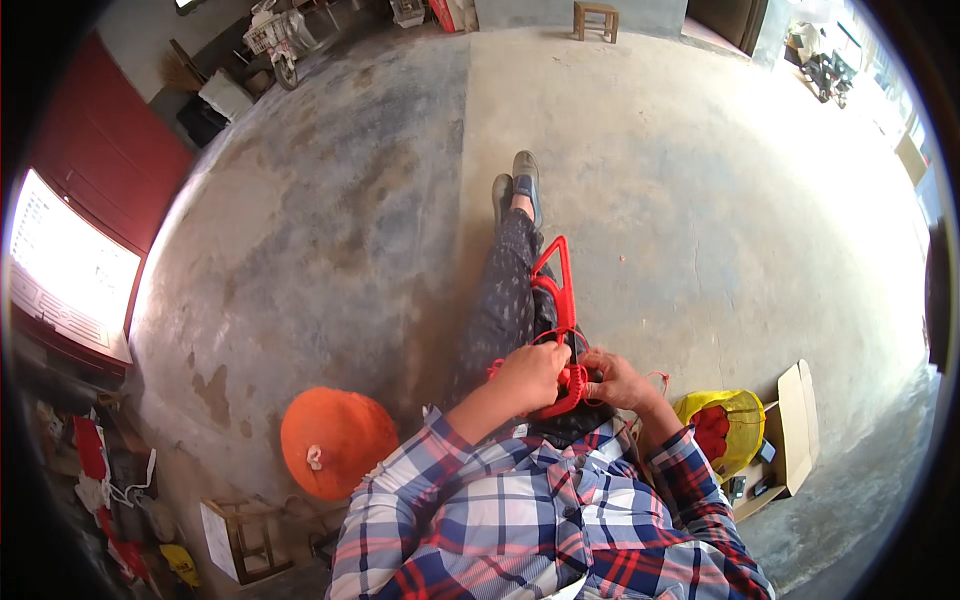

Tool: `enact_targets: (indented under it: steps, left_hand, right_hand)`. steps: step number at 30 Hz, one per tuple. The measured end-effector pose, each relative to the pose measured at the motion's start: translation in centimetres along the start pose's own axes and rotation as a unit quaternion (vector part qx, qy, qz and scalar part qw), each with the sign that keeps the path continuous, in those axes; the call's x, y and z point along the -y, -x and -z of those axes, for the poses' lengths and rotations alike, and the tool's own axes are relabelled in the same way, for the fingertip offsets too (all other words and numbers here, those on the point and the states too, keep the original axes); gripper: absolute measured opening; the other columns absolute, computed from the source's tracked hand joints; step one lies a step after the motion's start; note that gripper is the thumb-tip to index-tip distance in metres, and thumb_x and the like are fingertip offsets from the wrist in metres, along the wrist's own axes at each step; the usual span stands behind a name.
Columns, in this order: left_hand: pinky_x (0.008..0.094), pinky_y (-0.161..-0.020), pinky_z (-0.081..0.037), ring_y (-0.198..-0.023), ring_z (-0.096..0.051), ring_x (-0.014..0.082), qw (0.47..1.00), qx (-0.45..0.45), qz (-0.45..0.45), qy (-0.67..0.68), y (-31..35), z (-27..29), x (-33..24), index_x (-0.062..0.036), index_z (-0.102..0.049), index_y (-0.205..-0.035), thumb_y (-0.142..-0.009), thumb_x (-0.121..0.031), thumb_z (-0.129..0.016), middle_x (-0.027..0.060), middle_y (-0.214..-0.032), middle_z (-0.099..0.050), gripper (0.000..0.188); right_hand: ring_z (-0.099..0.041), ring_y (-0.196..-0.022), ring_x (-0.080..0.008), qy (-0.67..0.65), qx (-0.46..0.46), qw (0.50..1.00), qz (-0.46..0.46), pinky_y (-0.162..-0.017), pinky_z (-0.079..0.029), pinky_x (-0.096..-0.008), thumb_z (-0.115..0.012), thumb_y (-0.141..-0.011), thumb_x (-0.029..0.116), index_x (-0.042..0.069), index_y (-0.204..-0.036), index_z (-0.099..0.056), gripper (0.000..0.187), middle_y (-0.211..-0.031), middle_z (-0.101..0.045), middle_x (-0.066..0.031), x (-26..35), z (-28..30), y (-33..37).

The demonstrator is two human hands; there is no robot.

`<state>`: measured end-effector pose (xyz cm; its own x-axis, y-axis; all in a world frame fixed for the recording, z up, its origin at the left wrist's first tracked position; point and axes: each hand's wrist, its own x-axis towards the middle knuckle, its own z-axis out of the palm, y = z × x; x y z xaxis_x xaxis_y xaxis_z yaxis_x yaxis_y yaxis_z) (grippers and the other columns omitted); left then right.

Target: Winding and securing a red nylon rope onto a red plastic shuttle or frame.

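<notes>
Over my lap I have a red plastic piece (563, 300) with a triangular loop at its far end; its exact kind I cannot make out. My left hand (535, 375) is closed at its near part, beside a thin red cord loop. On the other side, my right hand (612, 380) has its fingers bent around a ridged red curved part (574, 385) of the same piece. Something black lies beneath both hands, partly hidden. What the fingertips pinch is covered by the hands.
To my left stand an orange round-topped seat (338, 440) and a small wooden stool (245, 540). At my right are a yellow bag (735, 420) with red things inside and an open cardboard box (795, 430). Far ahead, another stool (596, 20) stands by the wall.
</notes>
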<state>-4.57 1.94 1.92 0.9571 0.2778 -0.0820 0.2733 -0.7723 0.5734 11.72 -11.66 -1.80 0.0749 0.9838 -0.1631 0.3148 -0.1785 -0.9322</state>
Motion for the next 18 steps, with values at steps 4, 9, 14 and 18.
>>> enact_targets:
  steps: [4,9,14,18]
  left_hand:
    - [0.0457,-0.076,-0.048,-0.088,-0.06,0.039,0.993,-0.041,0.043,0.106,-0.9,-0.8,0.0,-0.0023,-0.054,-0.087,-0.068,-0.007,-0.07,0.0179,-0.09,-0.06,0.026]
    - [0.037,-0.09,-0.046,-0.098,-0.055,0.0315,0.951,-0.263,-0.059,0.153,-1.9,-2.1,3.6,-0.0013,-0.059,-0.1,-0.067,-0.002,-0.063,0.0157,-0.104,-0.056,0.033]
    - [0.0289,-0.097,-0.039,-0.103,-0.05,0.0173,0.697,-0.005,0.192,0.69,-2.8,-3.0,2.7,-0.0006,-0.038,-0.134,-0.074,0.0,-0.051,0.0064,-0.109,-0.052,0.061]
    - [0.0273,-0.096,-0.039,-0.102,-0.051,0.0155,0.689,-0.029,0.187,0.7,-2.1,-5.1,2.4,-0.0029,-0.038,-0.135,-0.074,0.002,-0.047,0.0045,-0.11,-0.053,0.062]
  right_hand:
    - [-0.059,-0.1,-0.0228,0.036,-0.108,0.991,0.064,-0.088,-0.047,-0.0336,-0.076,-0.079,0.02,0.003,-0.116,-0.063,0.042,-0.106,-0.06,-0.0094,-0.9,0.3,1.3]
    - [-0.056,-0.111,-0.0202,-0.338,-0.309,0.889,0.018,-0.098,-0.043,-0.0352,-0.066,-0.083,0.015,-0.002,-0.12,-0.059,0.042,-0.124,-0.058,-0.01,-1.7,4.7,3.0]
    - [-0.044,-0.129,-0.0342,-0.52,-0.346,0.755,0.2,-0.111,-0.031,-0.0508,-0.054,-0.087,0.031,-0.006,-0.131,-0.047,0.058,-0.136,-0.049,-0.022,-3.3,11.9,10.6]
    - [-0.051,-0.12,-0.0312,-0.52,-0.293,0.769,0.23,-0.096,-0.044,-0.0479,-0.057,-0.087,0.032,0.008,-0.133,-0.049,0.052,-0.132,-0.052,-0.0185,-1.7,11.8,12.9]
